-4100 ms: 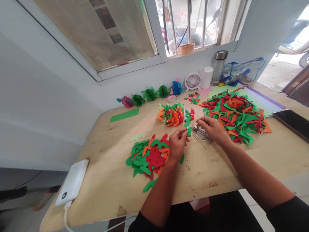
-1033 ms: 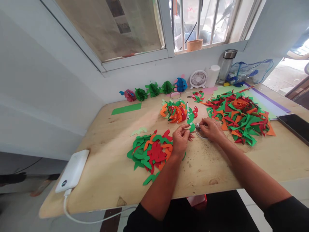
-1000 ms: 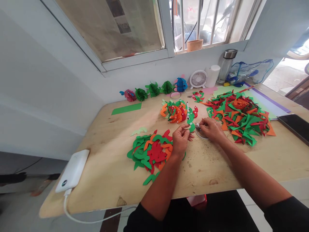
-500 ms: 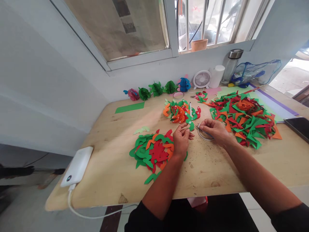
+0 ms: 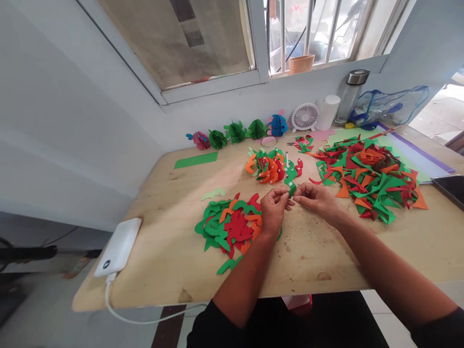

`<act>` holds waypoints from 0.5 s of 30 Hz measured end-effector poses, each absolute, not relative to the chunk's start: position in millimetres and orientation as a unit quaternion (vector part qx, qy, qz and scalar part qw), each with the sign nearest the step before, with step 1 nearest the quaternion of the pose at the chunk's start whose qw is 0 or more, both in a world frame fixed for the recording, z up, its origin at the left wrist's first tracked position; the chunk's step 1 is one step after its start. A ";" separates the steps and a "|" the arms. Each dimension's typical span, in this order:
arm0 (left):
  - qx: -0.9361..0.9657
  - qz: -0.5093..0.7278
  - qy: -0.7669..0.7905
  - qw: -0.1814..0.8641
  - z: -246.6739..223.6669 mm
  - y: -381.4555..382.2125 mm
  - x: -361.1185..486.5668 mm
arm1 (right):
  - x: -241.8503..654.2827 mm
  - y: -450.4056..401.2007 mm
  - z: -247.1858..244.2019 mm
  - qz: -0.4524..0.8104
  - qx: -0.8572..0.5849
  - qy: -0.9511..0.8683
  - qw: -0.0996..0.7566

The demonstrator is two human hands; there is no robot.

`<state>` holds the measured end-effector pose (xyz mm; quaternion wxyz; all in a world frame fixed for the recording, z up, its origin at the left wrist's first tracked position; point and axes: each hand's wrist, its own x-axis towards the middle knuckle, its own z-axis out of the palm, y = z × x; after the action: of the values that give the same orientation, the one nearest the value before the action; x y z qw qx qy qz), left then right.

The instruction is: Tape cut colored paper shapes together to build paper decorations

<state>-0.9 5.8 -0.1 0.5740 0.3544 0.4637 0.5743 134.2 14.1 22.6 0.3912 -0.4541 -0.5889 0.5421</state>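
Green cutout (image 5: 292, 187) is pinched in the left hand (image 5: 274, 208); whether the right hand (image 5: 319, 200) grips it is unclear.

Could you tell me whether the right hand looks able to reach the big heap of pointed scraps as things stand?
Likely yes: the heap of pointed scraps lies close beside the right hand, with nothing visible standing between them.

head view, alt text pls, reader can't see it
The left hand holds a green cutout at a wooden table, the right hand beside it. A pile of curved green, red and orange cutouts lies to the left, a heap of pointed scraps to the right.
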 end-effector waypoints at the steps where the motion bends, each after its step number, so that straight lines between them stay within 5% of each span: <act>1: 0.356 0.574 0.465 0.572 -0.3 5.9 -0.6 | 133.5 13.9 22.2 0.539 -0.456 -0.593 0.388; 15: 0.381 0.554 0.443 0.593 1.0 3.9 -5.0 | 134.6 17.2 18.6 0.515 -0.484 -0.589 0.391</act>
<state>-5.0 3.9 1.0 0.5927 0.3810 0.4432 0.5542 134.6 17.2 18.6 0.3910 -0.4844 -0.5894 0.5149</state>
